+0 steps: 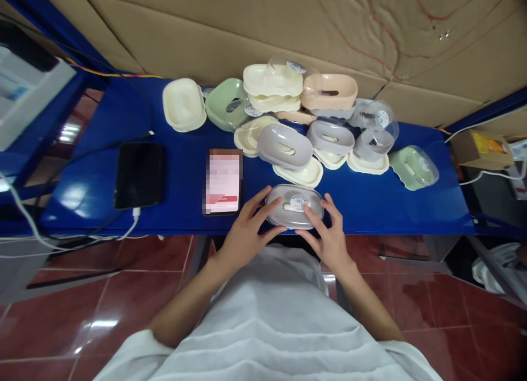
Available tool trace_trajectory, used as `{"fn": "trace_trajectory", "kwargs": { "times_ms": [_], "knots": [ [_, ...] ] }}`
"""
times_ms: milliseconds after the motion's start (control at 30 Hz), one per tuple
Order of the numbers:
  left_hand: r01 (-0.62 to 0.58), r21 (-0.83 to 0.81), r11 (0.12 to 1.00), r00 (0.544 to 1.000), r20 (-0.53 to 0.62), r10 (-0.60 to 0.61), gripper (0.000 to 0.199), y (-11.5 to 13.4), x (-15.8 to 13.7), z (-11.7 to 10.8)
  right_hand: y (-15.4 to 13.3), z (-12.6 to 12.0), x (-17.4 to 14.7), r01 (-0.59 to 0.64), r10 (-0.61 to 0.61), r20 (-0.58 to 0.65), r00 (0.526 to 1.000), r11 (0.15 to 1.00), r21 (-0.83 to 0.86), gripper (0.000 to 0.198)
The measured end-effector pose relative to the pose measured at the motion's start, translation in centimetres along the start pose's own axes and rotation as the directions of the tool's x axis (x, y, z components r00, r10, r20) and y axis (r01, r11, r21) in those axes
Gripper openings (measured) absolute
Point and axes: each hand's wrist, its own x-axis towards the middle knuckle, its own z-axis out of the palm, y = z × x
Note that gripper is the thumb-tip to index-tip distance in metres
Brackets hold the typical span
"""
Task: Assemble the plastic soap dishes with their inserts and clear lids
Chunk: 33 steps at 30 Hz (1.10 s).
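Your blue table (pixel 173 205) runs left to right. At its near edge, middle, sits a grey lidded soap box (pixel 294 206). Just left of it lies a phone with lit screen (pixel 223 181); further left, a dark phone (pixel 139 174) with a white cable (pixel 82 235) at the near edge. Along the far edge: a cream tray (pixel 184 104), a green tray (pixel 226 104), and a heap of soap boxes (pixel 313 128). A green lidded box (pixel 414 167) lies toward the right end.
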Motion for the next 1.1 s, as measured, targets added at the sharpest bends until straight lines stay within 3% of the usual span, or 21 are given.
{"fn": "trace_trajectory", "kwargs": {
  "times_ms": [133, 367, 533, 600, 667, 767, 867, 967, 1100],
  "knots": [
    [-0.002, 0.007, 1.000, 1.000, -0.018, 0.003, 0.066, -0.1, -0.1, 0.3, 0.4, 0.2, -0.6, 0.030, -0.031, 0.018, 0.999, 0.999, 0.042, 0.091],
    [0.042, 0.017, 0.999, 0.999, 0.022, -0.043, 0.061, -0.1, 0.0, 0.1, 0.2, 0.2, -0.5, 0.027, -0.028, 0.018, 0.999, 0.998, 0.062, 0.091],
    [0.041, -0.016, 0.999, 0.986, 0.162, -0.038, 0.072, 0.7, 0.8, -0.4, 1.3, -1.7, -2.4, -0.003, 0.004, -0.037, 0.999, 1.000, 0.028, 0.085],
    [-0.009, 0.025, 1.000, 0.983, 0.181, 0.005, 0.070, 0.9, 1.5, -0.5, 3.0, -3.3, -4.3, -0.072, 0.063, -0.127, 0.990, 0.995, -0.064, 0.081],
    [-0.053, 0.123, 0.991, 0.983, 0.179, 0.030, 0.062, 1.1, 2.5, -0.3, 5.6, -5.3, -6.4, -0.210, 0.155, -0.268, 0.951, 0.959, -0.188, 0.073],
    [-0.099, 0.277, 0.956, 0.975, 0.219, 0.038, 0.056, 1.2, 3.9, 0.5, 10.6, -8.3, -8.8, -0.464, 0.291, -0.478, 0.829, 0.834, -0.298, 0.063],
    [-0.137, 0.342, 0.929, 0.965, 0.259, 0.047, 0.055, 1.2, 5.0, 1.5, 14.9, -10.1, -9.3, -0.598, 0.378, -0.556, 0.741, 0.747, -0.290, 0.072],
    [-0.158, 0.337, 0.928, 0.964, 0.255, 0.072, 0.051, 0.9, 5.2, 1.9, 17.7, -10.8, -8.1, -0.633, 0.424, -0.552, 0.718, 0.727, -0.266, 0.078],
    [-0.162, 0.284, 0.945, 0.967, 0.236, 0.094, 0.043, 1.0, 4.5, 1.6, 21.1, -11.1, -5.7, -0.610, 0.433, -0.507, 0.745, 0.749, -0.257, 0.081]
  ]
}}
